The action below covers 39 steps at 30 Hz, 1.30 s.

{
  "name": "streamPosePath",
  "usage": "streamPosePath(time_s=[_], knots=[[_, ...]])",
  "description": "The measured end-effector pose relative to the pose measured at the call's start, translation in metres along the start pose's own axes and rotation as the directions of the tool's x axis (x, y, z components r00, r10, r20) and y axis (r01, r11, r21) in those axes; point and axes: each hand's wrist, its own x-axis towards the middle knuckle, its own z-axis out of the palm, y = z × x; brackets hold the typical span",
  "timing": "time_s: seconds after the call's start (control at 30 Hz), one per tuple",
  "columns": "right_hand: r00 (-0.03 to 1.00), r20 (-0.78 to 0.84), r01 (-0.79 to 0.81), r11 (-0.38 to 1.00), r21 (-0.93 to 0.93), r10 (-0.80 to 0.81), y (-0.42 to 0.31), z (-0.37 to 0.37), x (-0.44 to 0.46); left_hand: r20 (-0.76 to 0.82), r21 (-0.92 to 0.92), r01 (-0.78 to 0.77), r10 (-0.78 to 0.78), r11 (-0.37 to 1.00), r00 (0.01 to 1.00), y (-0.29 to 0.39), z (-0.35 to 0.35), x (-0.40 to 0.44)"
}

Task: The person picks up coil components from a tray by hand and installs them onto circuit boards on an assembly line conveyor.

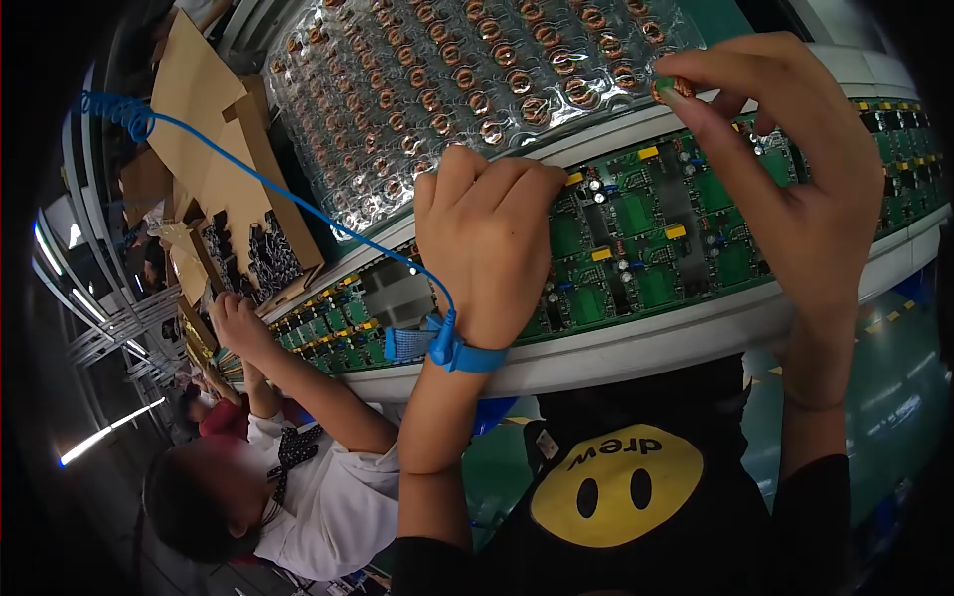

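Note:
My right hand [800, 164] is raised over the board line at the right. Its thumb and index finger pinch a copper-wound toroid coil [674, 89], with a bit of green showing on it. My left hand [487, 233] is curled, back upward, above the near edge of the coil tray and the circuit boards; its fingertips are hidden, so I cannot see what they hold. A blue wrist strap [479, 359] with a coiled cord circles my left wrist. Beneath both hands run green circuit boards [636, 211] carrying yellow blocks and small capacitors.
A clear plastic tray [343, 223] of copper coils lies beyond the boards. At the left, a cardboard box [268, 149] holds black components [270, 253]. A co-worker in a white shirt [333, 512] reaches toward the line. The blue cord [288, 189] stretches across the tray's left side.

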Motion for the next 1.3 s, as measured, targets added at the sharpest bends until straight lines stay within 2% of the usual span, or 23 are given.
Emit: streamPosePath(time_s=[0.07, 0.17, 0.3, 0.37, 0.4, 0.5, 0.57, 0.6, 0.67, 0.7, 0.73, 0.8, 0.87, 0.9, 0.97, 1.07, 1.1, 1.13, 1.17, 1.23, 1.3], knots=[[0.996, -0.080, 0.041, 0.995, 0.087, -0.034, 0.000, 0.006, 0.002, 0.007, -0.001, 0.024, -0.024, 1.000, 1.000, 0.002, -0.002, -0.001], [1.000, -0.006, -0.018, 0.999, 0.031, 0.018, -0.001, 0.000, 0.000, -0.002, -0.001, 0.066, -0.066, 0.998, 0.998, 0.003, 0.000, -0.004], [0.998, -0.070, 0.004, 0.997, 0.077, 0.002, -0.005, 0.003, 0.004, -0.062, -0.053, 0.142, -0.145, 0.988, 0.987, 0.004, 0.000, -0.007], [0.988, 0.072, -0.135, 0.990, -0.047, 0.138, -0.014, -0.007, 0.008, -0.020, -0.108, 0.201, -0.204, 0.974, 0.979, 0.001, -0.003, -0.007], [0.988, 0.070, -0.132, 0.990, -0.050, 0.136, -0.014, -0.006, 0.008, -0.024, -0.108, 0.199, -0.203, 0.974, 0.979, 0.000, -0.003, -0.007], [0.989, 0.044, -0.145, 0.989, 0.020, 0.144, -0.005, 0.002, 0.007, -0.035, -0.098, 0.204, -0.208, 0.974, 0.978, -0.001, 0.000, -0.009], [0.991, -0.077, -0.098, 0.982, 0.160, 0.112, 0.008, 0.013, 0.002, -0.027, -0.088, 0.216, -0.219, 0.973, 0.975, 0.002, 0.000, -0.009], [0.993, -0.079, -0.075, 0.985, 0.156, 0.088, 0.008, 0.015, 0.001, -0.050, -0.085, 0.220, -0.225, 0.972, 0.973, 0.003, 0.000, -0.009], [0.976, -0.091, -0.172, 0.959, 0.224, 0.196, 0.004, 0.015, 0.004, -0.081, -0.094, 0.188, -0.195, 0.978, 0.977, 0.003, 0.003, -0.010], [0.972, -0.062, -0.209, 0.957, 0.201, 0.225, -0.001, 0.011, 0.007, -0.054, -0.096, 0.192, -0.198, 0.977, 0.979, 0.004, 0.001, -0.010], [0.979, -0.076, -0.171, 0.964, 0.205, 0.190, -0.003, 0.009, 0.008, -0.051, -0.105, 0.195, -0.201, 0.975, 0.978, 0.004, 0.000, -0.011], [0.957, -0.013, -0.280, 0.932, 0.231, 0.291, -0.007, 0.010, 0.008, -0.016, -0.121, 0.201, -0.204, 0.972, 0.979, 0.003, 0.000, -0.014], [0.960, -0.027, -0.265, 0.933, 0.243, 0.279, -0.009, 0.009, 0.008, -0.029, -0.224, 0.221, -0.233, 0.949, 0.972, 0.006, -0.007, -0.014], [0.954, -0.025, -0.283, 0.925, 0.252, 0.299, -0.010, 0.010, 0.008, 0.030, -0.293, 0.266, -0.270, 0.918, 0.962, 0.006, -0.018, -0.015], [0.958, -0.047, -0.260, 0.926, 0.275, 0.283, -0.011, 0.009, 0.008, -0.078, -0.353, 0.265, -0.310, 0.897, 0.948, -0.009, -0.035, -0.012], [0.935, 0.050, -0.342, 0.858, 0.383, 0.351, -0.014, 0.007, 0.008, -0.320, -0.154, 0.230, -0.269, 0.961, 0.909, -0.064, -0.053, 0.013], [0.942, 0.039, -0.323, 0.865, 0.384, 0.334, -0.014, 0.005, 0.007, -0.339, -0.061, 0.267, -0.271, 0.962, 0.901, -0.090, -0.049, 0.024], [0.919, 0.102, -0.383, 0.804, 0.455, 0.380, -0.014, 0.005, 0.006, -0.357, 0.031, 0.300, -0.270, 0.954, 0.894, -0.118, -0.041, 0.034], [0.894, 0.159, -0.436, 0.736, 0.518, 0.418, -0.013, 0.005, 0.006, -0.378, 0.036, 0.287, -0.253, 0.957, 0.891, -0.141, -0.031, 0.043], [0.850, 0.252, -0.505, 0.578, 0.642, 0.463, -0.007, 0.007, 0.003, -0.493, -0.138, 0.237, -0.274, 0.962, 0.826, -0.179, -0.011, 0.060], [0.798, 0.331, -0.571, 0.454, 0.684, 0.503, -0.004, 0.006, 0.003, -0.491, -0.118, 0.247, -0.273, 0.962, 0.827, -0.197, 0.005, 0.071]])
